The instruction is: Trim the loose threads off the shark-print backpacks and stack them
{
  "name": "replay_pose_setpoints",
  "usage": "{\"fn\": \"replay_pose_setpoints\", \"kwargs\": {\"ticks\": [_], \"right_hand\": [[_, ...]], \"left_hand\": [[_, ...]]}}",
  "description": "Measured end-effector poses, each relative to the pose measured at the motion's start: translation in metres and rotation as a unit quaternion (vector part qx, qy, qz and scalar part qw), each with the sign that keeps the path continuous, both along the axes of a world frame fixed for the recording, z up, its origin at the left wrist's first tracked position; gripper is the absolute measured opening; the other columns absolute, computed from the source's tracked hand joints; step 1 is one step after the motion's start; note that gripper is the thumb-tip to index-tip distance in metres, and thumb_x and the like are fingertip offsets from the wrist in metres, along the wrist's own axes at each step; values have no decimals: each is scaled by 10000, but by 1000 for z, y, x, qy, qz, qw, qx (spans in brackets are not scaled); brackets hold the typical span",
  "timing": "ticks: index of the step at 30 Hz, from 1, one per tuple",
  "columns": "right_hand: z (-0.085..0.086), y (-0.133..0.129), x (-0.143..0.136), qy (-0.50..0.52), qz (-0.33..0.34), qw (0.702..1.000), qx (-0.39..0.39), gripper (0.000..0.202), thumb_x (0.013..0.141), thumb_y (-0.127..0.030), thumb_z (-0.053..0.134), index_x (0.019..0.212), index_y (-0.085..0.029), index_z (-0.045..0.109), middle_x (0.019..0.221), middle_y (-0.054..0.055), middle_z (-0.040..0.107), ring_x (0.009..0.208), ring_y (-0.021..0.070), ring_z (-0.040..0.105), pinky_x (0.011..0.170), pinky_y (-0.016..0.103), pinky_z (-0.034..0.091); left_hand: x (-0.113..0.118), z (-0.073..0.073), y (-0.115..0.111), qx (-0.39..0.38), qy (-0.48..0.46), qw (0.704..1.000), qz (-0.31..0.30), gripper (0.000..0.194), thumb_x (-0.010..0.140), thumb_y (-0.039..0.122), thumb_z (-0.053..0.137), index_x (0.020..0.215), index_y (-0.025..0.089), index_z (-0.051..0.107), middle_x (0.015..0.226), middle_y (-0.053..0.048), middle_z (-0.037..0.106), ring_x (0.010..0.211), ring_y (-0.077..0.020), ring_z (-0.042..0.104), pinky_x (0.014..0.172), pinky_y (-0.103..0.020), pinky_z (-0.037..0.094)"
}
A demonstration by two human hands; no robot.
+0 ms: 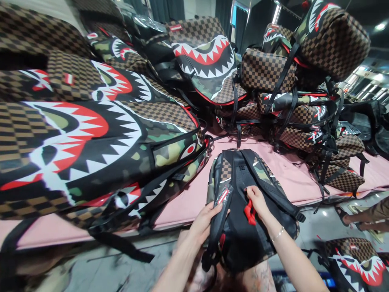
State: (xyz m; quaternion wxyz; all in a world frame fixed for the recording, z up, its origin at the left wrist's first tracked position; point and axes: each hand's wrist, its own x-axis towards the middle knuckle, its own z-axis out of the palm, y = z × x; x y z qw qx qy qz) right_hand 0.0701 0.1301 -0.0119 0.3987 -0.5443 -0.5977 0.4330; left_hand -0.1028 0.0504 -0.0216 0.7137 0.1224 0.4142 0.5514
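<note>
A black backpack (pixel 240 239) with checkered and camouflage sides rests with its strap side up, its top on the pink table and its lower end toward my lap. My left hand (pixel 204 223) is closed around its left shoulder strap (pixel 221 217). On that strap, by my thumb, is a red and white label (pixel 224 195) under clear plastic. Over the back panel, my right hand (pixel 258 202) is closed in a pinch with a bunched red ribbon (pixel 250 213) hanging from it. The other shoulder strap (pixel 276 188) lies along the right side.
Shark-mouth backpacks (pixel 91 138) are piled on the pink table (pixel 185 202) at left. More are stacked behind (pixel 209 61) and at right (pixel 319 109). Another backpack (pixel 355 263) is low at right. A person's leg (pixel 370 213) shows at the right edge. Loose straps (pixel 121 245) hang off the table.
</note>
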Motion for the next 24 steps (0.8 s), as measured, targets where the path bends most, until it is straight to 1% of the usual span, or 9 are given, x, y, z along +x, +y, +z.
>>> {"fn": "replay_pose_setpoints", "kwargs": {"ticks": [3, 5, 7, 10, 15, 20, 24], "right_hand": [[6, -25, 6, 40, 44, 998, -37, 332, 735, -497, 557, 780, -167, 560, 487, -80, 376, 416, 70, 344, 419, 182, 283], [8, -35, 3, 67, 47, 996, -45, 301, 728, -467, 589, 761, -170, 553, 481, -81, 380, 411, 65, 331, 412, 181, 277], [7, -38, -2, 67, 35, 997, -23, 276, 725, -444, 604, 726, -174, 548, 500, -67, 415, 435, 71, 365, 427, 187, 305], [7, -36, -10, 33, 33, 999, 13, 251, 727, -423, 605, 718, -178, 554, 522, -53, 448, 472, 86, 412, 457, 200, 349], [11, -32, -16, -25, 58, 997, 40, 217, 741, -402, 587, 761, -187, 563, 563, -47, 493, 514, 101, 460, 510, 210, 405], [15, -25, -15, -57, 75, 994, 61, 212, 769, -393, 555, 747, -182, 571, 591, -31, 534, 532, 108, 476, 527, 216, 395], [15, -20, -13, -63, 87, 991, 81, 218, 774, -389, 550, 726, -178, 577, 616, -18, 570, 545, 111, 488, 537, 222, 385]], "left_hand": [[1, -2, 2, 1, -30, 1000, 0, 239, 662, 147, 720, 884, 129, 634, 712, -57, 698, 624, -132, 655, 626, -201, 536], [2, -2, 3, 1, -46, 999, -3, 253, 655, 141, 724, 893, 130, 638, 707, -60, 702, 619, -136, 654, 624, -212, 537], [3, -2, 4, 2, -53, 999, -2, 261, 644, 143, 732, 889, 131, 641, 698, -56, 703, 612, -137, 651, 622, -216, 535], [3, -1, 4, 9, -47, 999, 2, 280, 618, 162, 754, 873, 130, 645, 690, -46, 700, 608, -139, 650, 607, -214, 527], [3, 0, 4, 23, -30, 999, -3, 319, 596, 231, 776, 864, 122, 642, 706, -58, 704, 618, -144, 650, 604, -212, 511], [2, 4, 4, 29, -17, 999, -8, 324, 605, 257, 768, 871, 124, 641, 706, -59, 701, 611, -150, 643, 598, -224, 497], [1, 7, 4, 27, -1, 1000, -9, 339, 595, 267, 770, 878, 129, 644, 711, -53, 699, 621, -149, 638, 605, -224, 489]]}}
